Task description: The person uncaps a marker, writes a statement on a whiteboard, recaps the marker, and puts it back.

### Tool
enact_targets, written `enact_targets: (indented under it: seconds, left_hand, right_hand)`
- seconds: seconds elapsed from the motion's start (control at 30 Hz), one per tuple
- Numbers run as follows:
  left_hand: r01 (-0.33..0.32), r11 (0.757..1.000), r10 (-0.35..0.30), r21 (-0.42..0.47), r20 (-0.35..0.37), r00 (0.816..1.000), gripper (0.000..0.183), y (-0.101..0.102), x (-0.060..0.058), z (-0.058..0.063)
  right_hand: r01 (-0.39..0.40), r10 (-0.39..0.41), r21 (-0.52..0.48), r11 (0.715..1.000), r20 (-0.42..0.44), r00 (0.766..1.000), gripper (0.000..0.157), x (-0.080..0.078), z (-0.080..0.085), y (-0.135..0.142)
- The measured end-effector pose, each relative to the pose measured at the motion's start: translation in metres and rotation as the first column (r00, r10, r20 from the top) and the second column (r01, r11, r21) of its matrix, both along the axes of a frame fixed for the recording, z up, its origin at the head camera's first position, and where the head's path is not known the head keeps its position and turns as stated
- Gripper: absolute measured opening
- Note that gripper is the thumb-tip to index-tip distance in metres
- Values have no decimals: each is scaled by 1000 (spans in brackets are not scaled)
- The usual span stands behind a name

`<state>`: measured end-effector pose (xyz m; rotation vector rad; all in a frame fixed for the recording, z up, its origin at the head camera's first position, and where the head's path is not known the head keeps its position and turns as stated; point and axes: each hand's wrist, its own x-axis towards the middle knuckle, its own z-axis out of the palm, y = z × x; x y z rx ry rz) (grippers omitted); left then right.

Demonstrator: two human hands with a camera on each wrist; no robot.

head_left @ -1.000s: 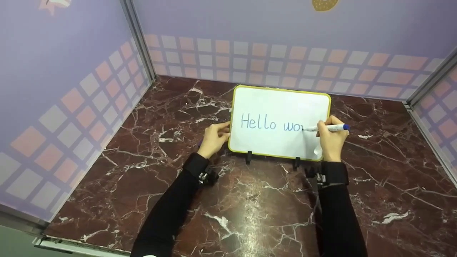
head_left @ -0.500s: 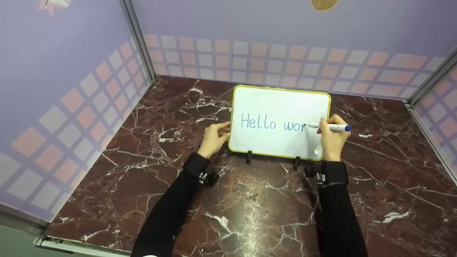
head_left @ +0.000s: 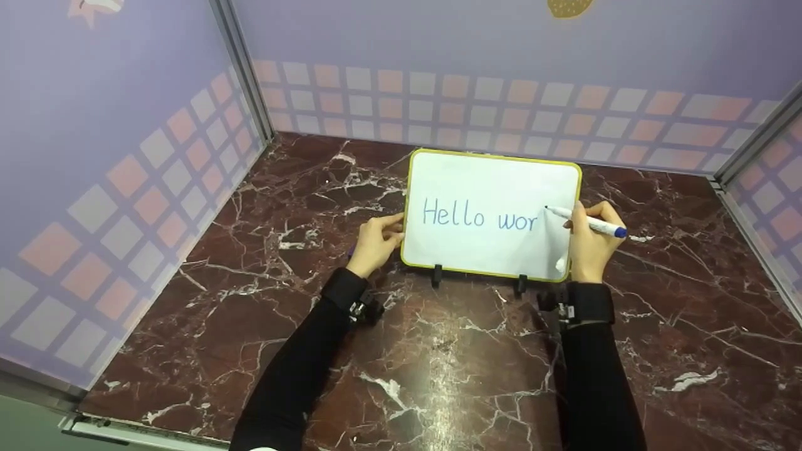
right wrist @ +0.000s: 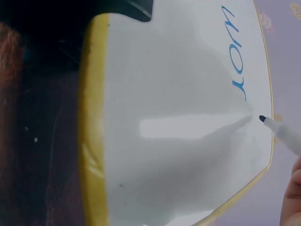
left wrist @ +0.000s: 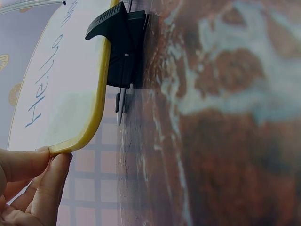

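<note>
A small whiteboard point(head_left: 482, 250) with a yellow frame leans back on a black stand, "Hello wor" written across it in blue. My left hand point(head_left: 374, 244) pinches its left edge between thumb and fingers; the left wrist view shows the fingertips point(left wrist: 61, 165) at the yellow rim point(left wrist: 96, 113). In my right hand point(head_left: 592, 241) is a white marker point(head_left: 595, 225) with a blue end, held like a pen. Its dark tip point(right wrist: 262, 118) points at the board just right of and above the "r", standing a little off the surface in the right wrist view.
Black stand feet point(head_left: 437, 275) stick out under the board's lower edge. A dark red marbled table point(head_left: 301, 351) carries everything. Purple walls with pink and grey squares point(head_left: 489, 103) enclose it at the back and sides. A small purple thing point(head_left: 351, 252) shows behind the left wrist.
The "r" has been written after "wo". My right hand has then moved right and slightly up with the marker, its tip leaving the letter. My left hand has stayed at the board's edge.
</note>
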<state>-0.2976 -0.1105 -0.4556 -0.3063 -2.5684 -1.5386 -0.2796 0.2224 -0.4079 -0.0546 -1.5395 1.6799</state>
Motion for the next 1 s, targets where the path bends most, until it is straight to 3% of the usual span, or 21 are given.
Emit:
enact_targets:
  seconds: [0.23, 0.7, 1.0]
  left_hand:
    - [8, 1000, -8, -2, -1, 1000, 43, 1, 0, 0]
    - [19, 1000, -19, 4, 13, 1000, 44, 0, 1, 1]
    - [12, 1000, -12, 18, 13, 1000, 43, 0, 1, 0]
  right_hand:
    - [-37, 37, 8, 999, 2, 999, 29, -1, -5, 2]
    - [-6, -33, 211, 977, 182, 983, 27, 10, 9, 4]
    - [54, -57, 56, 997, 63, 996, 33, 8, 8, 10]
